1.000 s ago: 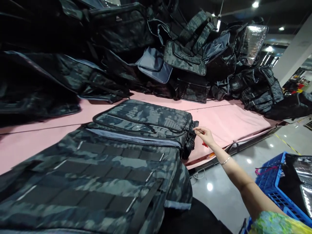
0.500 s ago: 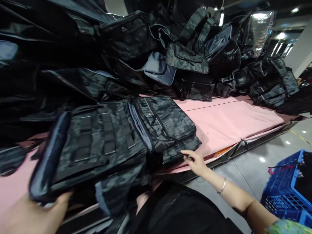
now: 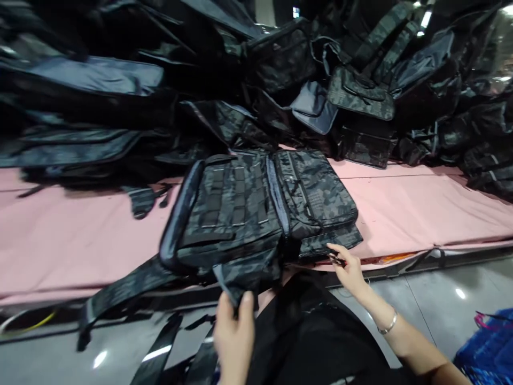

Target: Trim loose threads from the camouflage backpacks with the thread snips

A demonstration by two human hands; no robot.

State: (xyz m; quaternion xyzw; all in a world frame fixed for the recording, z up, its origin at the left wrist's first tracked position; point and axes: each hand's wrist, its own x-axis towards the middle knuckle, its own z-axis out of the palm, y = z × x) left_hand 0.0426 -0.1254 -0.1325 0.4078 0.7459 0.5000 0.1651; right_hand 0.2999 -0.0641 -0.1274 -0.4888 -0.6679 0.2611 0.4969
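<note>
A dark camouflage backpack (image 3: pixel 248 208) lies on the pink-covered table, with webbing loops on its left section and zipped pockets on the right one. My left hand (image 3: pixel 234 329) pinches a loose grey-edged side flap (image 3: pixel 244 272) of it between thumb and fingers, at the table's front edge. Near the backpack's lower right corner is my right hand (image 3: pixel 349 270), its fingers curled round a small dark tool (image 3: pixel 337 260), perhaps thread snips; most of it is hidden. A wide strap (image 3: pixel 124 294) hangs from the backpack's left side over the table edge.
Heaped camouflage bags (image 3: pixel 280 59) line the back of the pink table (image 3: pixel 404 206). Another strap end (image 3: pixel 141 202) lies on the cloth at left. A blue plastic crate (image 3: pixel 487 347) stands on the floor at lower right. Dark fabric (image 3: pixel 316 326) covers my lap.
My left hand has let go of the backpack's left edge and moved right to the side flap. The view has turned left. My right hand stays near the lower right corner.
</note>
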